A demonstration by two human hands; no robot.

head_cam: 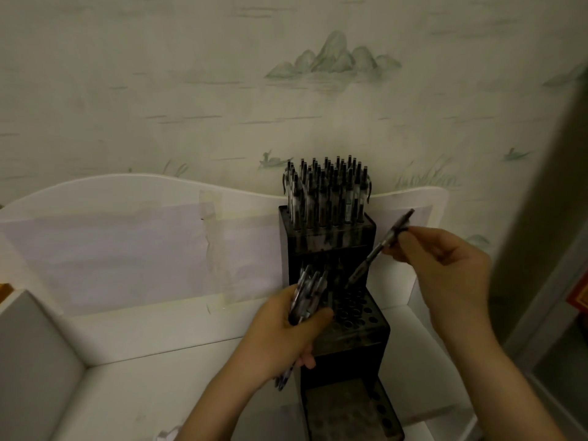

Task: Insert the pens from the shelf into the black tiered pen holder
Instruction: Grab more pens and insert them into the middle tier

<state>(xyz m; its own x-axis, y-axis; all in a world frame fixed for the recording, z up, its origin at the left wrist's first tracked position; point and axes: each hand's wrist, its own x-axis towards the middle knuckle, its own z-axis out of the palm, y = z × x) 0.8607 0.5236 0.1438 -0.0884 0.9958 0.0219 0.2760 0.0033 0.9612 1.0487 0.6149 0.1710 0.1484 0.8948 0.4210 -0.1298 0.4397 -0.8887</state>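
While left hand (pixel 288 335) grips a pen bundle (pixel 307 292) (blurred, perhaps six), right hand (pixel 445 259) pinches one pen (pixel 378 248).

Wall (pixel 222 90) has pale wallpaper with faint green ink-wash hills (pixel 334 58), ducks and reeds. White shelf (pixel 159 361) stands against it, with a wavy-topped back panel (pixel 127 192). Pale sheets (pixel 111 259) are taped over that panel, tape strip (pixel 211 249) running down the middle. Grey side panel (pixel 31 361) at the shelf's left edge. Dim light. Blurred dark edge (pixel 547 218) at right.

white shelf (pixel 159 377) carries black tiered pen holder (pixel 350 342), upright.
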